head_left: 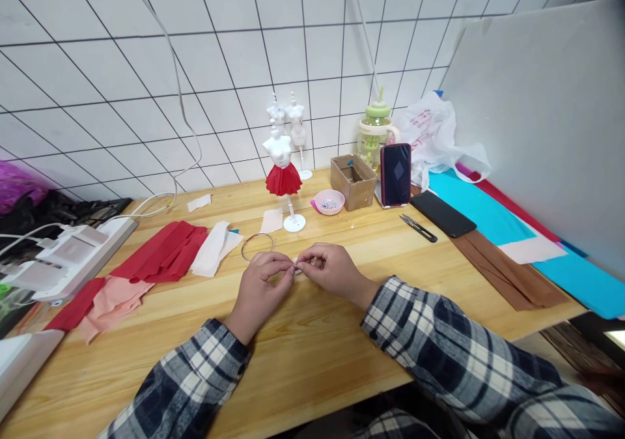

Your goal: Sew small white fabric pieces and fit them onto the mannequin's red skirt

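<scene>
My left hand point(265, 284) and my right hand point(333, 268) meet above the wooden table, fingertips pinched close together. Between them is something small and pale that I cannot make out. A thin wire loop point(243, 249) lies just beyond my left hand. Past my fingers stands a small white mannequin point(280, 150) wearing a red pleated skirt point(284, 180). Right of its stand sits a pink dish point(329, 211) of small shiny beads.
Red crepe paper point(161, 253) and white paper point(213, 250) lie left. A cardboard box point(359, 195), propped phone point(395, 173), drink bottle point(375, 133) and thread snips point(418, 228) are right, near a black phone point(443, 213) and brown paper point(510, 269). A power strip point(78, 253) lies far left.
</scene>
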A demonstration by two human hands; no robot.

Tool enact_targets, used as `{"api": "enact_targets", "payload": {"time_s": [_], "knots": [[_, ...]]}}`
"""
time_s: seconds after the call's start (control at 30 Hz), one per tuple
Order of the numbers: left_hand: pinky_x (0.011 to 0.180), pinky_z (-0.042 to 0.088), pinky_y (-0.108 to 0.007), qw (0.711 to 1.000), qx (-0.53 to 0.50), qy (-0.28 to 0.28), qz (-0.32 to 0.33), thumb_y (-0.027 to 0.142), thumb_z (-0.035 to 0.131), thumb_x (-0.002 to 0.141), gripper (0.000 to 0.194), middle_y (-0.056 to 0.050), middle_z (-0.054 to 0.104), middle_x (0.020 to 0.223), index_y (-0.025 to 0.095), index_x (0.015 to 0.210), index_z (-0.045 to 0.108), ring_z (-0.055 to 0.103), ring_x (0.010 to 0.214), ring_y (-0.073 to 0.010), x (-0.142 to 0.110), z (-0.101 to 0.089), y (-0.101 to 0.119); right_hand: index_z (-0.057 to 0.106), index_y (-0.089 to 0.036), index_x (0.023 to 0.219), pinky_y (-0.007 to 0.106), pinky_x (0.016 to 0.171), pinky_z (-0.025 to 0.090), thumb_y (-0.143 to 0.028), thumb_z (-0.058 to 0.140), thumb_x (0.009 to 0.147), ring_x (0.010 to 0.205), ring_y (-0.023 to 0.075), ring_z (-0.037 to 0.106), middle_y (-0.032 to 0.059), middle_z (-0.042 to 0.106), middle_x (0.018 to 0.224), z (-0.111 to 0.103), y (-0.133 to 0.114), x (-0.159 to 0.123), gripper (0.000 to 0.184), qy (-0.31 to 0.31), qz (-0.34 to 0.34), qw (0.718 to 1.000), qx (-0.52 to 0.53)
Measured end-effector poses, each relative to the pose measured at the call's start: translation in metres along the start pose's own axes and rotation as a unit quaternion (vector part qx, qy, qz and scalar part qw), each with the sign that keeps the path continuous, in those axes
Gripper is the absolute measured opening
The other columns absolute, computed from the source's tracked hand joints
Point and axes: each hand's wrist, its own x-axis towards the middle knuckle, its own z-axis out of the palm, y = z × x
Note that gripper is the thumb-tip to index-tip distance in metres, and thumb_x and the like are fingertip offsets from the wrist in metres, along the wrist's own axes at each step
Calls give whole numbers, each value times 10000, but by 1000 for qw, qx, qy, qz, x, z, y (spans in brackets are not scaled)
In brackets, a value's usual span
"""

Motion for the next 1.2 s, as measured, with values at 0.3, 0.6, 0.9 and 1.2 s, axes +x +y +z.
{"api": "enact_targets", "payload": {"time_s": [0.3, 0.6, 0.9, 1.2], "knots": [[770, 482, -322, 999, -31, -21, 13, 260, 585, 900, 165, -44, 713, 860, 216, 893, 745, 627, 845, -185, -1, -1, 1, 614, -176, 787, 190, 463, 354, -233, 608, 752, 492, 65, 477, -31, 630, 699, -2, 0, 3, 67, 2, 119, 984, 135], [788, 453, -310, 994, -59, -39, 80, 192, 569, 916, 192, -22, 715, 901, 248, 1039, 706, 617, 845, -162, -1, -3, -5, 446, -201, 716, 194, 508, 508, -259, 649, 674, 602, 117, 677, 16, 717, 757, -9, 11, 15, 215, 70, 232, 920, 307], [783, 451, -325, 995, -45, -28, 88, 208, 542, 924, 240, -41, 698, 893, 234, 1122, 674, 601, 839, -175, 0, 0, -26, 617, -193, 892, 274, 637, 551, -263, 606, 669, 669, 147, 653, -10, 675, 700, -87, 22, 65, 234, 265, 78, 942, 188], [811, 455, -329, 997, -47, -15, 58, 231, 500, 942, 360, -35, 660, 891, 232, 1297, 560, 580, 861, -180, -2, -3, -24, 767, -182, 984, 317, 746, 509, -290, 523, 800, 813, 216, 675, 62, 758, 894, -143, 36, 117, 324, 256, 72, 945, -192]]}}
